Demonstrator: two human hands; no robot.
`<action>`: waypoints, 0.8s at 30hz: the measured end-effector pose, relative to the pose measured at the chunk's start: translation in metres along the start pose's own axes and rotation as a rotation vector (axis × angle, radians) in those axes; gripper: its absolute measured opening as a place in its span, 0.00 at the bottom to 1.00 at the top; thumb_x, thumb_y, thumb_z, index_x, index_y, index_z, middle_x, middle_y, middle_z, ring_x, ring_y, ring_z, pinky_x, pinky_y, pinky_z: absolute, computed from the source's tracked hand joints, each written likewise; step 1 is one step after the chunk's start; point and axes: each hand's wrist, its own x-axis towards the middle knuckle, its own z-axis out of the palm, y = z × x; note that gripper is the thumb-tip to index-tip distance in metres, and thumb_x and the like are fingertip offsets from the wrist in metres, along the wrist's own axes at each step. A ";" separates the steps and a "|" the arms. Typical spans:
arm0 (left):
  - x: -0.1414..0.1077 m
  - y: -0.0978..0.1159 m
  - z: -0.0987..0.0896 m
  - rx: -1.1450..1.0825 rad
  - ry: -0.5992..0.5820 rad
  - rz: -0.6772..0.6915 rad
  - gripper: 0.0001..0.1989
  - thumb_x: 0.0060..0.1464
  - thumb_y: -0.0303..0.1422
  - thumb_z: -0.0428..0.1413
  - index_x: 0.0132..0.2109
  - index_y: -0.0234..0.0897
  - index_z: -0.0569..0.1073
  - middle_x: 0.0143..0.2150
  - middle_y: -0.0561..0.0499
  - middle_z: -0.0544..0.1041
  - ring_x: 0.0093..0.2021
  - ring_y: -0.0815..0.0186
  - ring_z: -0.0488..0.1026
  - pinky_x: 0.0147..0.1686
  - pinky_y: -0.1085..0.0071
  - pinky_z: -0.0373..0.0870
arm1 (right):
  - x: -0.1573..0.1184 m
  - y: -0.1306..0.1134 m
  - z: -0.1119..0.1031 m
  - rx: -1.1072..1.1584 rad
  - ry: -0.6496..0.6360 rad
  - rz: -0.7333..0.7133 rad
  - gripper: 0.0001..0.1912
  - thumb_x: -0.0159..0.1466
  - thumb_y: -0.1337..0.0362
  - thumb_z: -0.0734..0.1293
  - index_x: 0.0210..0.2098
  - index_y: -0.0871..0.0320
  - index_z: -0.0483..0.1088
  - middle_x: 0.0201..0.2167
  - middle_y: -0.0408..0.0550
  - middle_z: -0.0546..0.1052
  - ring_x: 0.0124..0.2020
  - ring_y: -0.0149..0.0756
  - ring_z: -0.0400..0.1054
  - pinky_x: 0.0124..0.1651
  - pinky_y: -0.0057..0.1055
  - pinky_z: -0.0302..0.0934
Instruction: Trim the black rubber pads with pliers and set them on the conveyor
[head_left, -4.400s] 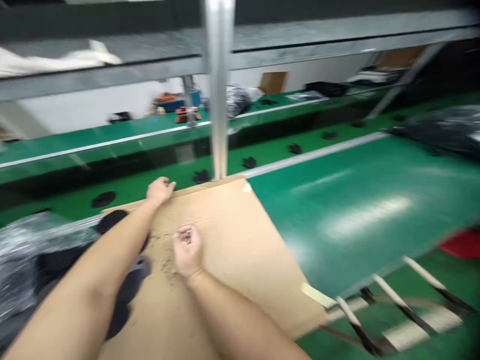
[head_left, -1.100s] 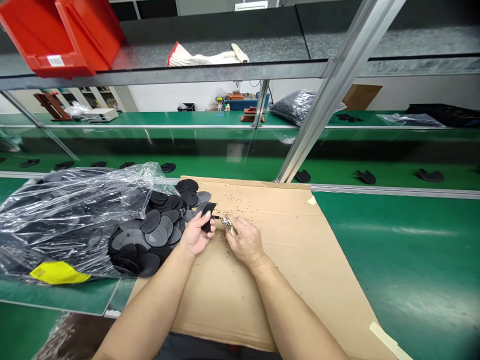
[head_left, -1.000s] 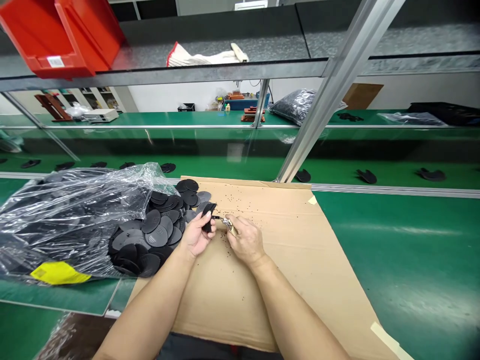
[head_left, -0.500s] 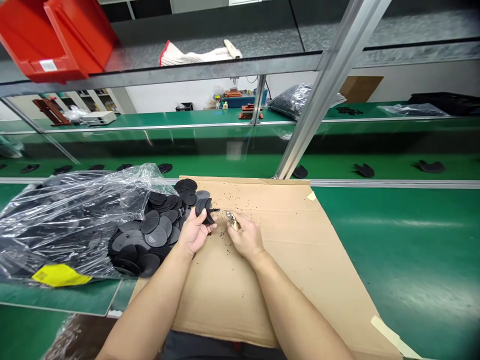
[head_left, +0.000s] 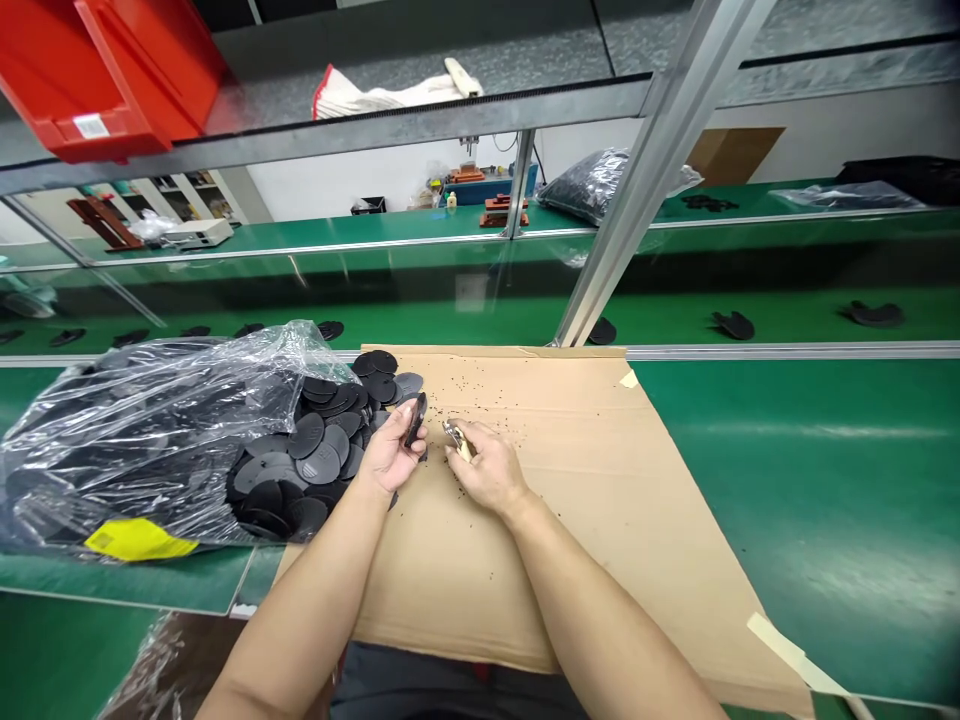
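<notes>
Evidently, in the head view the cutting was partway along: over the middle of the cardboard sheet [head_left: 600, 560], the left hand [head_left: 392, 455] pinched a black piece [head_left: 417, 422] on edge between thumb and fingers, while the right hand [head_left: 489, 470] curled around small clippers [head_left: 456, 438] just beside it, apart from the piece. Black specks [head_left: 469, 385] lay strewn on the sheet, probably trimmings from work already done. Much seemed left, since a heap of black discs [head_left: 319, 462] covered the sheet's left edge, though I could not tell trimmed from untrimmed. Farther left of the sheet, a clear bag [head_left: 150, 430] carried a yellow label [head_left: 139, 540], its print too small to read. Some discs showed faint marks, unreadable too. Beyond the sheet, up to its left, a red bin [head_left: 112, 80] bore a white tag [head_left: 91, 126], likewise illegible; no brand could be made out.
</notes>
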 end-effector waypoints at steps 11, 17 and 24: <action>-0.002 -0.003 0.003 0.130 -0.052 -0.079 0.10 0.50 0.27 0.59 0.42 0.34 0.72 0.26 0.53 0.66 0.19 0.75 0.59 0.15 0.81 0.51 | -0.002 -0.005 -0.002 -0.120 -0.180 -0.090 0.21 0.57 0.68 0.64 0.50 0.51 0.71 0.38 0.45 0.78 0.39 0.37 0.71 0.43 0.29 0.64; -0.002 -0.003 0.004 0.178 -0.067 -0.086 0.11 0.49 0.29 0.61 0.41 0.35 0.72 0.25 0.54 0.66 0.17 0.76 0.59 0.14 0.81 0.50 | -0.002 -0.006 -0.002 -0.160 -0.215 -0.098 0.22 0.57 0.67 0.64 0.51 0.51 0.70 0.36 0.45 0.77 0.38 0.38 0.71 0.41 0.29 0.63; -0.001 -0.006 0.002 0.209 -0.044 -0.056 0.10 0.48 0.29 0.62 0.40 0.33 0.73 0.24 0.53 0.67 0.16 0.76 0.59 0.14 0.81 0.50 | -0.001 -0.008 -0.004 -0.216 -0.265 -0.077 0.20 0.56 0.68 0.62 0.47 0.50 0.72 0.37 0.45 0.78 0.37 0.39 0.71 0.38 0.30 0.61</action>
